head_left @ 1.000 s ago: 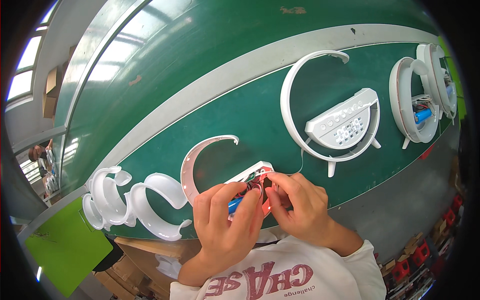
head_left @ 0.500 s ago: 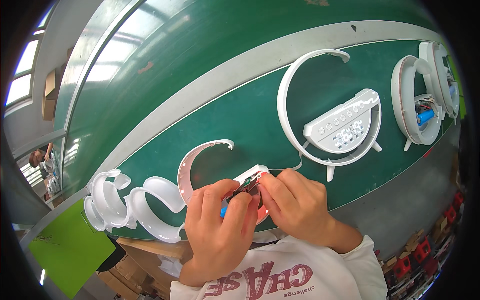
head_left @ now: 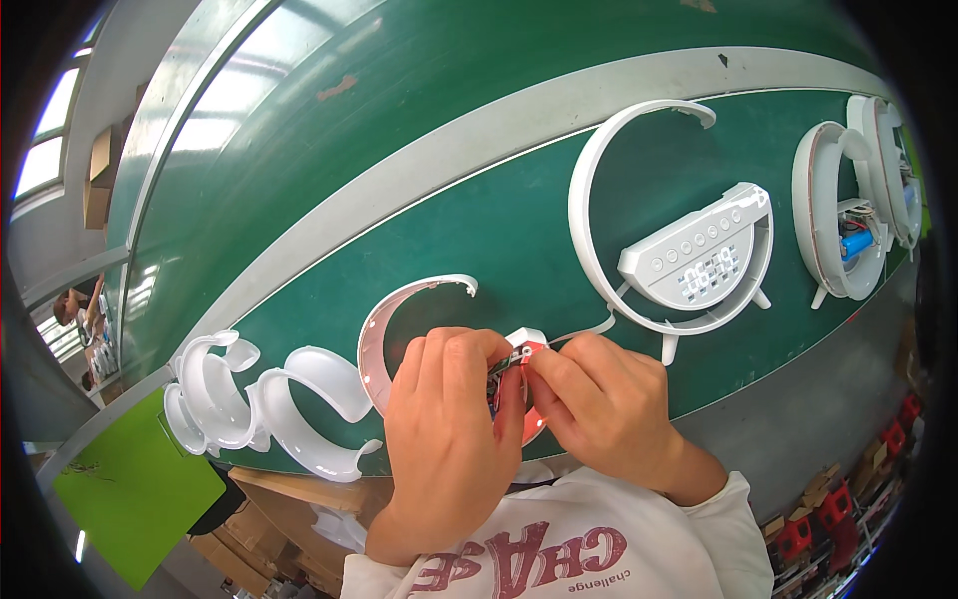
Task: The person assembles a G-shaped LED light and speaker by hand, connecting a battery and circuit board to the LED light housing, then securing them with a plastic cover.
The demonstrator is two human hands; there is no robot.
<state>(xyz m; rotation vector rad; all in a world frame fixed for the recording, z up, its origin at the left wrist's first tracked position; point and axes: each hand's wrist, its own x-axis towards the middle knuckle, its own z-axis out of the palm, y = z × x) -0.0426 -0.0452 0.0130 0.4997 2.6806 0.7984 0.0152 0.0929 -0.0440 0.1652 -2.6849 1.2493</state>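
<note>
While pinching a small circuit board point(head_left: 507, 361) between the fingertips of both hands, holding it just above the open base point(head_left: 524, 394) of a white ring lamp point(head_left: 399, 319) at the near edge of the green surface point(head_left: 479, 230). Left hand point(head_left: 449, 419) closed around the base and board from the left, right hand point(head_left: 599, 404) closed on the board's right end, thumb and forefinger tight. Judging the step as seating the board: best keeping it level, gripping by the edges only, steering the thin white wire point(head_left: 574, 334) clear of the rim before pressing. Lying further right, a finished ring lamp point(head_left: 599, 160) with its grey half-round display panel point(head_left: 699, 262), then two more units point(head_left: 833, 215) tipped on edge, one showing a blue cylinder cell point(head_left: 856, 245). Stacked at the left, loose white arcs point(head_left: 259, 394). Sitting below them, a bright green flat bin point(head_left: 130, 489); under the surface's edge, brown cardboard cartons point(head_left: 269, 529); at lower right, small red boxes point(head_left: 828, 514). Lettering too small for telling.
</note>
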